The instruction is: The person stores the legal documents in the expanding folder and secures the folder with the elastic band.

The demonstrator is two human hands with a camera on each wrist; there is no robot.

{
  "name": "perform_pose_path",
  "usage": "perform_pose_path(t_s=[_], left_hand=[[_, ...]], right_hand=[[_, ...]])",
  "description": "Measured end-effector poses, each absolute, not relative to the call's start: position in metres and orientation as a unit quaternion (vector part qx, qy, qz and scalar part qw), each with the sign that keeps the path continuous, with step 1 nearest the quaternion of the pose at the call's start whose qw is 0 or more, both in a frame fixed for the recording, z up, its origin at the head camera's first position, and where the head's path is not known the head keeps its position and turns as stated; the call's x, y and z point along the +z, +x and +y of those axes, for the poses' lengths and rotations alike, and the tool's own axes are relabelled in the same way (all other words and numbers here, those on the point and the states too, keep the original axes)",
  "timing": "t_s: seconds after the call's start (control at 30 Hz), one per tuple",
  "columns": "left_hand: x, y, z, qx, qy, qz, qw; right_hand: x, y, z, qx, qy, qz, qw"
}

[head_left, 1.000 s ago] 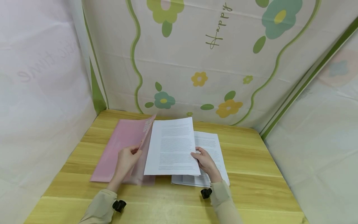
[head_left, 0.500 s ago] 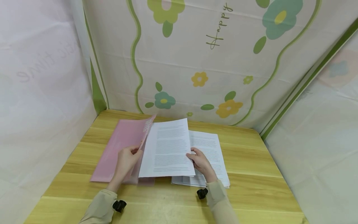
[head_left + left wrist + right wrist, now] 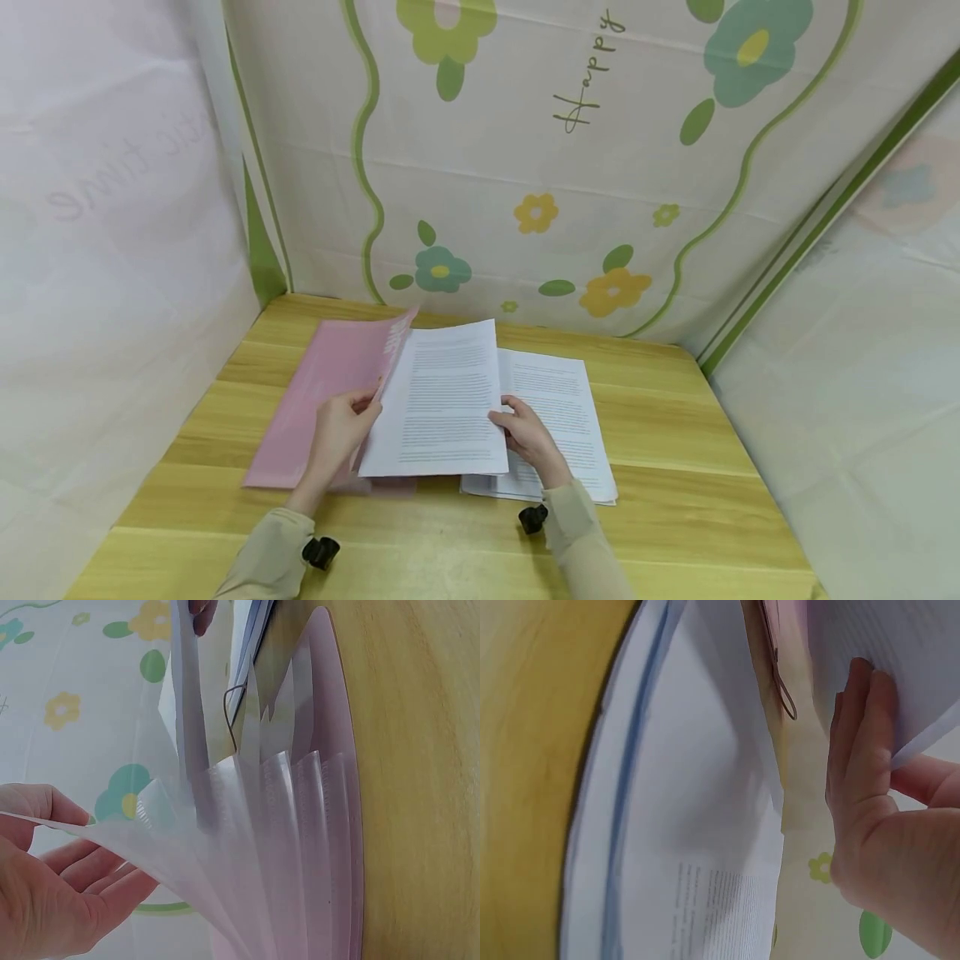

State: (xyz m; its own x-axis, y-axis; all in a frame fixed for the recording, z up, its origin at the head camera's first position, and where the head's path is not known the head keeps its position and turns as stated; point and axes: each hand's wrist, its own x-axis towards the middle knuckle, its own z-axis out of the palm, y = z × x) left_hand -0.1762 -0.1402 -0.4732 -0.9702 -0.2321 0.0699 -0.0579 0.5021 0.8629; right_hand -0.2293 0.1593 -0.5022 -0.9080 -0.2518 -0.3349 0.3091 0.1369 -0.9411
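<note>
A pink translucent accordion file folder [image 3: 318, 383] lies at the left of the table. My left hand [image 3: 341, 429] pinches its raised front flap between thumb and fingers. In the left wrist view several pleated pockets [image 3: 300, 847] fan apart, and the left edge of the printed sheets [image 3: 189, 697] reaches in among them. My right hand [image 3: 528, 433] grips those printed sheets [image 3: 450, 408] by the right edge, thumb on top and fingers beneath. Their left side is hidden behind the flap. Under the right hand is a second pile of printed paper [image 3: 573, 417].
The wooden table [image 3: 690, 500] ends at white flowered cloth [image 3: 465, 167] at the back and both sides. A thin brown elastic loop [image 3: 227, 712] sticks out from the folder. Each wrist wears a small black camera [image 3: 321, 552].
My right hand has moved left with the printed sheets, whose left edge has gone further behind the folder's flap. More of the paper pile shows. My left hand has held still.
</note>
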Motion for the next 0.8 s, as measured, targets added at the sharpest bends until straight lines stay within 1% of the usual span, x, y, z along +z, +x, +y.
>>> perform_pose_path(t_s=[0.37,0.8], left_hand=[[-0.4728,-0.1765,-0.1401,-0.491,0.082,-0.863,0.089],[-0.4708,-0.1751,-0.1397,-0.492,0.084,-0.862,0.091]], right_hand=[[-0.5029,-0.2283,0.1524,-0.654,0.030,0.726,0.213],[-0.5019,-0.2259,0.1566,-0.633,0.024,0.738,0.231]])
